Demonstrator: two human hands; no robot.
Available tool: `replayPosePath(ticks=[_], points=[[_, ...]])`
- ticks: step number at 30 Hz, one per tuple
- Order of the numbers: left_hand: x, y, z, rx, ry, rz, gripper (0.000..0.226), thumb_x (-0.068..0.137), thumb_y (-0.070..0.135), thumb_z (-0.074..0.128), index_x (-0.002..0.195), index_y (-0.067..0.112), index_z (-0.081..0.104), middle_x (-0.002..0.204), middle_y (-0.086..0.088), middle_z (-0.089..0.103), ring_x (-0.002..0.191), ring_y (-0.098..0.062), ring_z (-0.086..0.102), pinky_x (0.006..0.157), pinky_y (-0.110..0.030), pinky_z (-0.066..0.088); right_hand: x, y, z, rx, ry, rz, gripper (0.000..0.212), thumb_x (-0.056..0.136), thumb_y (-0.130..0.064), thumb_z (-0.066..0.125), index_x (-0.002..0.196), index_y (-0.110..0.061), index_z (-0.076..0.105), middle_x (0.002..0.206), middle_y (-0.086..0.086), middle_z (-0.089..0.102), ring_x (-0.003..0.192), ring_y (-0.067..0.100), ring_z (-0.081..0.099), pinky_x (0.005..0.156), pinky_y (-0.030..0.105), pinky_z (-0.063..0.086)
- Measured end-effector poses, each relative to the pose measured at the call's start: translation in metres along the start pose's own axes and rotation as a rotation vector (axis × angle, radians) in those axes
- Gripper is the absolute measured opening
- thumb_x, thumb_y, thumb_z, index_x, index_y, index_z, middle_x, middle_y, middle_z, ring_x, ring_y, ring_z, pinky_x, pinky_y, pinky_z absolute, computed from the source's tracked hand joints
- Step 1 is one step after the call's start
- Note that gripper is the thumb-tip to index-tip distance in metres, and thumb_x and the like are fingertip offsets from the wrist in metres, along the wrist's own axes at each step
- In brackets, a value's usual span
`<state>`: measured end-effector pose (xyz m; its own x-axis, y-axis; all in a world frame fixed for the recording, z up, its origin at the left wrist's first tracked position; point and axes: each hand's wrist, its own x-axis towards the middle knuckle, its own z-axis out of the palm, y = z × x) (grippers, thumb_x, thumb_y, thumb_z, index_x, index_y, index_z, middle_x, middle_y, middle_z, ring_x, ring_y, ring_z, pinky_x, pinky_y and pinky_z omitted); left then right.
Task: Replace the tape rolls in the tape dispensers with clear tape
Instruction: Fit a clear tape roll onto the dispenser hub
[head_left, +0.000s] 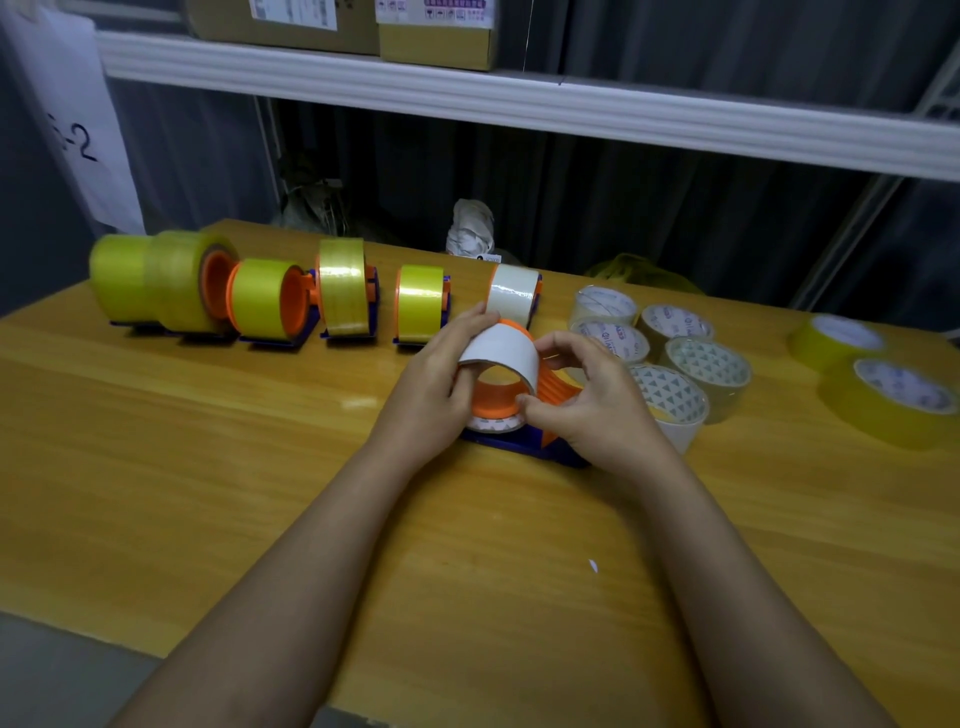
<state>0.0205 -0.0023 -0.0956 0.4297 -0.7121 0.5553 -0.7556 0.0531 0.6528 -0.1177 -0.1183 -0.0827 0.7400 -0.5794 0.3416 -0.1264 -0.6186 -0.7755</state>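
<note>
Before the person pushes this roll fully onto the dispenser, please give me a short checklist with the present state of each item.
1. Left hand holds the clear roll: ok.
2. Right hand steadies the roll's lower edge: ok.
3. Roll sits around the orange hub: ok, partly on.
4. Blue base flat on the table: ok.
5. Tape's free end found: cannot tell.
6. Spare clear rolls within reach at right: ok.
</note>
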Motion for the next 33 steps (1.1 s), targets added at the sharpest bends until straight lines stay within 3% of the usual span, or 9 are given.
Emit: replayPosePath(ticks=[4,7,11,16,22,25,33], points=[[0.0005,-0.0007,-0.0024,0.029,0.041,0.011,0.054,0.090,-0.009,0.045,0.137,0.018,0.048,0.148,-0.001,0.041,0.138,-0.011,0.034,0.103,-0.002,0.024,-0.0021,-0.0049,0.0038,-0.012,0.019,-0.010,0.046,0.075,-0.025,0.077,0.116,-0.030,0.056,0.115,-0.012,0.053,0.107,0.006,0.053,0.090,0.041,0.052],[0.0009,-0.0003,-0.0036,0.027,0.050,0.004,0.056,0.090,-0.008,0.046,0.138,0.020,0.045,0.149,0.000,0.040,0.137,-0.009,0.032,0.101,0.000,0.022,-0.0028,-0.0071,0.0041,0.053,-0.012,0.008,0.046,0.081,-0.022,0.073,0.122,-0.030,0.053,0.122,-0.007,0.051,0.096,0.014,0.063,0.081,0.034,0.057],[0.0023,0.0000,-0.0048,0.051,0.026,0.010,0.054,0.093,-0.005,0.044,0.140,0.021,0.043,0.151,0.000,0.036,0.139,-0.008,0.029,0.102,0.000,0.020,-0.0041,-0.0074,0.0037,0.018,-0.056,-0.008,0.054,0.082,-0.023,0.074,0.129,-0.032,0.048,0.129,-0.008,0.046,0.115,0.008,0.051,0.091,0.028,0.054],[0.0007,0.0015,-0.0048,0.069,-0.001,0.022,0.053,0.094,-0.003,0.043,0.141,0.022,0.042,0.151,0.001,0.035,0.140,-0.009,0.028,0.100,-0.001,0.020,-0.0057,-0.0074,0.0003,0.078,-0.034,0.037,0.052,0.081,-0.022,0.076,0.127,-0.027,0.053,0.128,-0.008,0.051,0.118,0.006,0.051,0.095,0.024,0.050],[-0.0007,0.0048,-0.0030,0.135,0.036,0.040,0.056,0.091,-0.005,0.046,0.141,0.020,0.043,0.151,0.001,0.036,0.138,-0.014,0.034,0.098,-0.022,0.033,-0.0059,-0.0077,0.0057,0.085,-0.031,0.038,0.048,0.084,-0.018,0.073,0.126,-0.025,0.052,0.129,-0.003,0.047,0.112,0.012,0.057,0.090,0.029,0.055],[-0.0009,0.0058,-0.0030,0.156,0.066,0.049,0.057,0.088,-0.007,0.047,0.139,0.019,0.045,0.149,0.001,0.039,0.136,-0.016,0.037,0.097,-0.024,0.035,-0.0056,-0.0093,0.0063,0.084,-0.028,0.021,0.046,0.085,-0.015,0.071,0.126,-0.022,0.052,0.127,-0.002,0.047,0.112,0.011,0.056,0.089,0.026,0.055],[-0.0020,0.0043,-0.0040,0.159,0.118,0.058,0.053,0.085,-0.001,0.049,0.135,0.017,0.051,0.144,0.001,0.046,0.131,-0.017,0.045,0.093,-0.031,0.046,-0.0052,-0.0103,0.0091,0.069,-0.044,0.009,0.043,0.089,-0.015,0.065,0.128,-0.024,0.050,0.128,-0.002,0.048,0.110,0.016,0.060,0.088,0.032,0.057]])
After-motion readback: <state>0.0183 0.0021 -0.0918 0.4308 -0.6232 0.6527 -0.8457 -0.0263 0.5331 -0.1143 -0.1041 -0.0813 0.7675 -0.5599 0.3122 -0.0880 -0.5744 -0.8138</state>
